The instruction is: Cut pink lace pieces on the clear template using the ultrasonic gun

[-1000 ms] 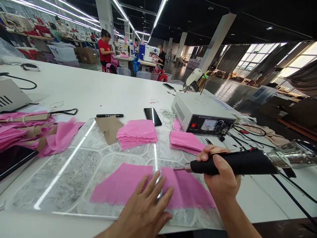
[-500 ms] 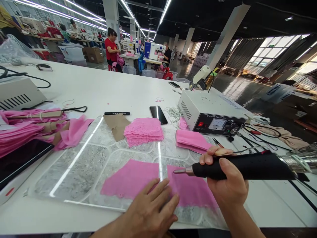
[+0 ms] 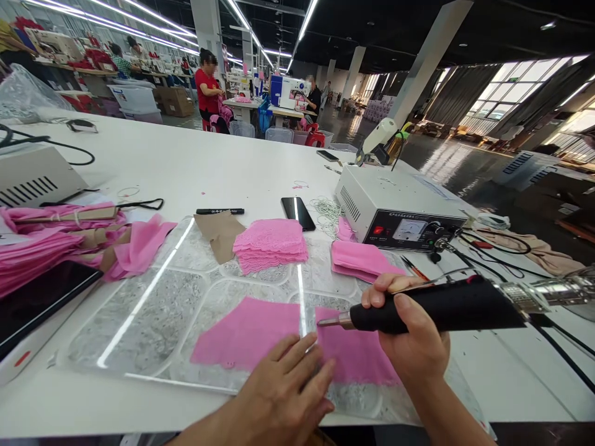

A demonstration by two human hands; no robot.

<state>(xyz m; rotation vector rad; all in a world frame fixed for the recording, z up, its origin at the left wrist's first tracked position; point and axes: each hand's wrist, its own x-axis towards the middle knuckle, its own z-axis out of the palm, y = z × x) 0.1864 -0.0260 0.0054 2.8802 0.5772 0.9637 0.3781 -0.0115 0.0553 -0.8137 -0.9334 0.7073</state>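
Observation:
My right hand is wrapped round a black ultrasonic handpiece, a hand tool with a narrow metal tip and a cable at its rear. The tip points left, at the upper left corner of the right pink fabric piece. I cannot tell whether it touches the cloth. My left hand lies palm down with fingers spread, over the near edges of both pieces and the gap between them. Beside it, to the left, the other pink fabric piece rests flat on a clear, grey-patterned mat.
A stack of lace-edged pink pieces, a folded pink pile, brown paper and a phone lie behind. A generator box with cables stands right. Pink bundles and a tablet-like black device lie left.
My right hand has moved a little left and up with the handpiece, bringing its tip to the right piece's corner. My left hand has hardly moved.

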